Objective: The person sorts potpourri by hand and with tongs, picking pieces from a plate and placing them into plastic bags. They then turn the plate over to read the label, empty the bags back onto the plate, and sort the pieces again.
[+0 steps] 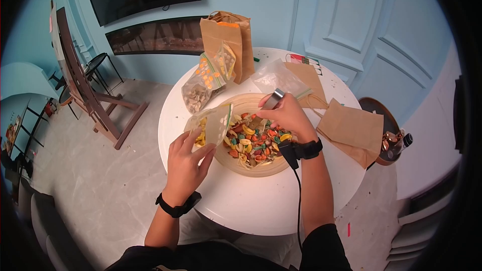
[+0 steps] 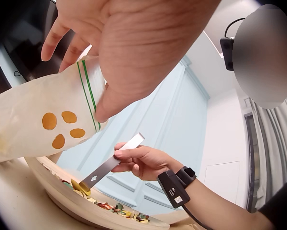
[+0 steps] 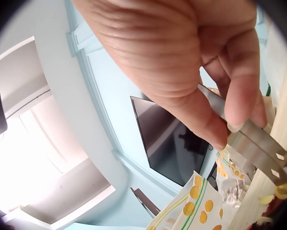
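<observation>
My left hand holds a clear zip bag by its mouth, thumb on one side and fingers on the other. Orange dots and a green zip strip mark the bag, with yellow pieces inside. In my right hand are flat metal tongs, gripped between thumb and fingers. Their tips, with diamond cut-outs, reach down to a yellow piece at the bowl's contents. The round wooden bowl contains colourful dried pieces in red, green, yellow and orange.
Behind the bowl stand a tall brown paper bag and filled zip bags. An empty-looking clear bag and flat paper bags lie to the right on the white table. A cable hangs from the right wrist.
</observation>
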Action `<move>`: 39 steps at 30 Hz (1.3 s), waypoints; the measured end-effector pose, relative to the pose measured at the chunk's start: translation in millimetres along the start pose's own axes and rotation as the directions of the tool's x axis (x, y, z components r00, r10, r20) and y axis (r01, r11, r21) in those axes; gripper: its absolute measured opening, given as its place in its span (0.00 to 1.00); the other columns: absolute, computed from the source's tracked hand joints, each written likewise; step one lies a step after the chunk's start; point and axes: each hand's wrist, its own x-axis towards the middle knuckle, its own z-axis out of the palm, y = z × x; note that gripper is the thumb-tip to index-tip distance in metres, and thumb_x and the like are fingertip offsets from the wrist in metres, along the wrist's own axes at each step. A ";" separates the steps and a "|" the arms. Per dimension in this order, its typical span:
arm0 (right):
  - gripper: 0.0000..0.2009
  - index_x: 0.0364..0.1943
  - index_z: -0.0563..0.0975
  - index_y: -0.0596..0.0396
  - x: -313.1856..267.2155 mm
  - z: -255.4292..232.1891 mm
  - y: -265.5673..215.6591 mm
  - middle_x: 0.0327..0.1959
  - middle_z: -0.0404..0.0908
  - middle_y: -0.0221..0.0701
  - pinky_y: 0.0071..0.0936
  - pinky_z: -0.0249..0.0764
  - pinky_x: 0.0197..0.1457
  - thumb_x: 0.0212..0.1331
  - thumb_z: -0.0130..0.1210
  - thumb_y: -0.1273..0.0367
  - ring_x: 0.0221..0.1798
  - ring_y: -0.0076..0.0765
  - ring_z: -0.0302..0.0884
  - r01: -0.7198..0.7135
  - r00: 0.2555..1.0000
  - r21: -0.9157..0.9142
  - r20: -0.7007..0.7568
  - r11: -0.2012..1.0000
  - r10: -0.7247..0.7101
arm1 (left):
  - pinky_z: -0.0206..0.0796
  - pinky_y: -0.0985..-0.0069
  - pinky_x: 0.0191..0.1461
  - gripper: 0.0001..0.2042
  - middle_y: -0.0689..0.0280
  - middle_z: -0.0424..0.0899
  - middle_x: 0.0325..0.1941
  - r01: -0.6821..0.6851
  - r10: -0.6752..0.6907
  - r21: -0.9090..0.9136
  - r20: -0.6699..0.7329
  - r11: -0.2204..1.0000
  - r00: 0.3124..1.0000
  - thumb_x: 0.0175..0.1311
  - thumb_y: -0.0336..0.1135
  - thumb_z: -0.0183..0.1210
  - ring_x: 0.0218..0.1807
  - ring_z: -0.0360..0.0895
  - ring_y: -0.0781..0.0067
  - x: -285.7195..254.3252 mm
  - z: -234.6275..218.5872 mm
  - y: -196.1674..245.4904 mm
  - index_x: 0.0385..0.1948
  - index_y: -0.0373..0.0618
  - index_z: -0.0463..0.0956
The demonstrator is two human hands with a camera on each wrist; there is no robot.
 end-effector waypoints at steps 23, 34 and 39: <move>0.16 0.44 0.80 0.56 1.3 -5.4 -10.0 0.36 0.85 0.28 0.18 0.74 0.30 0.53 0.72 0.68 0.34 0.22 0.83 0.086 0.982 0.293 -0.186 0.952 -0.031 | 0.70 0.58 0.57 0.07 0.51 0.84 0.56 0.087 -0.076 0.062 -0.163 0.994 0.984 0.55 0.31 0.71 0.55 0.79 0.46 9.7 -2.7 -9.5 0.36 0.47 0.89; 0.11 0.38 0.83 0.58 11.8 18.8 27.2 0.30 0.86 0.29 0.22 0.77 0.37 0.50 0.71 0.72 0.33 0.22 0.83 0.125 0.987 0.061 0.093 0.990 -0.130 | 0.71 0.59 0.58 0.07 0.52 0.84 0.57 0.075 -0.072 0.027 -0.090 0.997 0.993 0.56 0.31 0.70 0.56 0.79 0.49 5.5 -1.3 -1.3 0.37 0.48 0.89; 0.10 0.37 0.83 0.57 -0.1 13.0 6.3 0.31 0.86 0.28 0.22 0.80 0.34 0.51 0.70 0.72 0.32 0.22 0.84 0.057 0.994 0.054 0.089 0.997 -0.062 | 0.70 0.59 0.58 0.07 0.52 0.83 0.57 0.062 -0.060 0.025 -0.077 0.998 0.995 0.56 0.31 0.70 0.56 0.79 0.48 4.3 -0.9 0.2 0.37 0.48 0.89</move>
